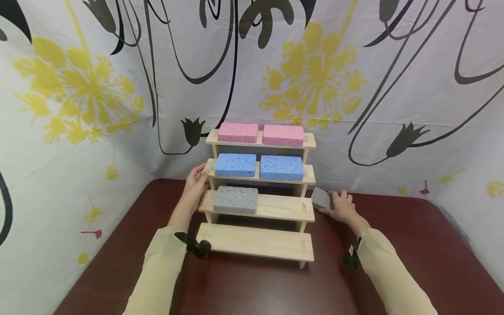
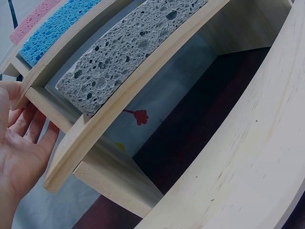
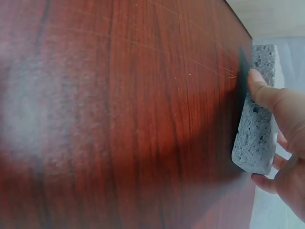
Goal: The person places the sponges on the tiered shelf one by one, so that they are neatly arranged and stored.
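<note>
A wooden stepped rack (image 1: 256,238) stands on the dark red-brown table. My left hand (image 1: 195,186) holds its left end at the blue sponges' tier; in the left wrist view the fingers (image 2: 35,125) reach beneath that board. To the rack's right, my right hand (image 1: 341,205) grips a grey sponge (image 1: 321,198). The right wrist view has this sponge (image 3: 255,136) low at the wood-grain tabletop, the thumb on its near face and fingers behind. Another grey sponge (image 1: 235,200) lies on the left half of the second-lowest tier.
Two blue sponges, left (image 1: 235,165) and right (image 1: 281,168), sit on the tier above. The top tier bears two pink sponges, left (image 1: 238,132) and right (image 1: 283,135). A patterned cloth (image 1: 252,96) hangs behind the table (image 1: 252,284) and along its sides.
</note>
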`<state>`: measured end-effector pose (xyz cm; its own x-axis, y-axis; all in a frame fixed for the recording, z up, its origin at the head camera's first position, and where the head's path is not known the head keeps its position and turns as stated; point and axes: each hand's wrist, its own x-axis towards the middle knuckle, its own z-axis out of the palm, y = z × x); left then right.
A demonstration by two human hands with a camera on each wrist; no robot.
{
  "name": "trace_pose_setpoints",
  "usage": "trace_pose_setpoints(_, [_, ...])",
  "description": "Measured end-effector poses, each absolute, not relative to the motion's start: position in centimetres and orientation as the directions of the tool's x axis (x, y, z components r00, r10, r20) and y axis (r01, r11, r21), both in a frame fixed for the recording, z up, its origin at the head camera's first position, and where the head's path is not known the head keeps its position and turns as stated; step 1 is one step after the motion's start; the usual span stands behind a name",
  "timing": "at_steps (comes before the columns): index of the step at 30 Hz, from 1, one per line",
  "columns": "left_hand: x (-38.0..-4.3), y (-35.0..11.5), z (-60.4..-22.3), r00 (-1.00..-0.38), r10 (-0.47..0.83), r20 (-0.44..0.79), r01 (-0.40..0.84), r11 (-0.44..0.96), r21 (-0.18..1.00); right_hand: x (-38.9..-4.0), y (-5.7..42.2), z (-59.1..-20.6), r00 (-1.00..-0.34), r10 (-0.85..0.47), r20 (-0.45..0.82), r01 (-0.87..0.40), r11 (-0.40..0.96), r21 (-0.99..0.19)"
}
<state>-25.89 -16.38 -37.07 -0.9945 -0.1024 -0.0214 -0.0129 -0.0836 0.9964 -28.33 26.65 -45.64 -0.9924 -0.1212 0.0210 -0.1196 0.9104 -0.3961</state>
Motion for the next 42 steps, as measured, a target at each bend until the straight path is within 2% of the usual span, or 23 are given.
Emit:
trace_pose_setpoints(6, [-25.9,-16.4,-37.0,-0.994,-0.099,-0.040,-0.032,-0.087,0.996,-27.2,27.6,-45.8,-0.992,-0.102,0.070,-0.123,0.872,-0.474])
trace_pose_setpoints(16, [-25.9,-16.4,-37.0,-0.995,-0.097,-0.031,-0.023,-0.086,0.996,-24.7,29.0,-44.4,-0.974,-0.164,0.157,-0.223,0.819,-0.528])
trace_pose_setpoints(21, [-26.0,-16.5,-36.9,-0.995,-0.098,-0.029,-0.021,-0.081,0.996,-23.5,29.2,-43.0,-0.976,-0.161,0.144,-0.214,0.797,-0.564])
trace_pose_setpoints(25, [-26.1,-16.6,-36.9,-0.995,-0.094,-0.034,-0.026,-0.080,0.996,-22.8,29.1,-42.0,-0.977,-0.166,0.133,-0.212,0.785,-0.582])
trace_pose_setpoints(42, [-26.1,-16.5,-36.9,-0.996,-0.084,-0.027,-0.020,-0.084,0.996,-20.9,26.4,-38.7,-0.954,-0.166,0.250,-0.293,0.698,-0.653])
